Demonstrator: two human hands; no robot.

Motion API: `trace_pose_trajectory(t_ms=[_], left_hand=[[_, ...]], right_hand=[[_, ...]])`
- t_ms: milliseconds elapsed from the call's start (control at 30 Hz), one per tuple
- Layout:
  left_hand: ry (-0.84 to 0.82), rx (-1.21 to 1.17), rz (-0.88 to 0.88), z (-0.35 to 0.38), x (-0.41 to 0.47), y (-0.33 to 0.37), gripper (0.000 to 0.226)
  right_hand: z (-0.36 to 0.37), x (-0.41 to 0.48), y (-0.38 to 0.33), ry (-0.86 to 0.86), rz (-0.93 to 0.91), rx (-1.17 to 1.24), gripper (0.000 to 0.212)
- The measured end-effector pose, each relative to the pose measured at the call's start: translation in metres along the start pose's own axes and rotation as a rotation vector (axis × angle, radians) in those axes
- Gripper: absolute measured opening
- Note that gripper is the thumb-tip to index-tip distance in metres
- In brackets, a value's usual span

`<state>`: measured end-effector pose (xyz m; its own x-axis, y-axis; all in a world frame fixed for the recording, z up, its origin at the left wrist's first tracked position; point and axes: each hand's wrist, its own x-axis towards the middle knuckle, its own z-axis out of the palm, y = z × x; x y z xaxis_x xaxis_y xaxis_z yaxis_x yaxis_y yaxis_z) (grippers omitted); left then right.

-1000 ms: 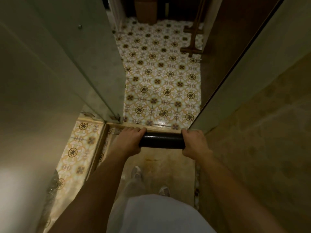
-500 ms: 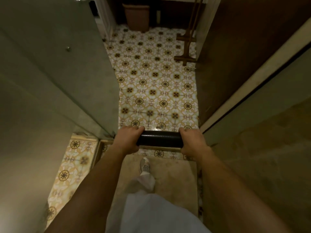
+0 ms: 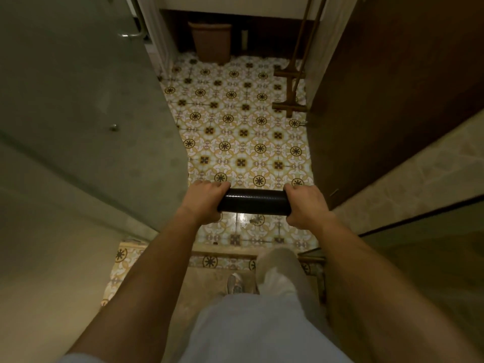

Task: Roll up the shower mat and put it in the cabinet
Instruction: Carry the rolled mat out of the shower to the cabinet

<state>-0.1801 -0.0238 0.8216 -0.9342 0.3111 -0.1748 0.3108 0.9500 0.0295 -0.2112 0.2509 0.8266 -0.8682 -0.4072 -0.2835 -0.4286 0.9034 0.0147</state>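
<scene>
The shower mat (image 3: pixel 253 201) is a tight black roll held level in front of me, above the patterned tile floor (image 3: pixel 243 132). My left hand (image 3: pixel 203 201) is closed around its left end. My right hand (image 3: pixel 305 205) is closed around its right end. Both arms reach straight forward. The ends of the roll are hidden inside my fists. No cabinet opening can be made out; a dark space shows under a white counter edge (image 3: pixel 235 7) at the far end of the room.
A glass shower door (image 3: pixel 86 106) stands open on my left. A dark wooden door (image 3: pixel 387 87) is on the right. A brown bin (image 3: pixel 210 41) stands at the far end, and wooden-handled tools (image 3: pixel 290 82) lean at the far right. My feet are at the shower threshold (image 3: pixel 222 254).
I have stepped forward out of the shower stall; the roll and both hands moved over the threshold and now hang above the patterned floor. The grip on the roll is unchanged.
</scene>
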Motion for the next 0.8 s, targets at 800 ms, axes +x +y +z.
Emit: trace_pose_trajectory(t_ms=[800], left_hand=[[0.013, 0.011, -0.130, -0.063, 0.333, -0.134, 0.043]], right_hand=[[-0.105, 0.350, 0.143, 0.011, -0.103, -0.015, 0.057]])
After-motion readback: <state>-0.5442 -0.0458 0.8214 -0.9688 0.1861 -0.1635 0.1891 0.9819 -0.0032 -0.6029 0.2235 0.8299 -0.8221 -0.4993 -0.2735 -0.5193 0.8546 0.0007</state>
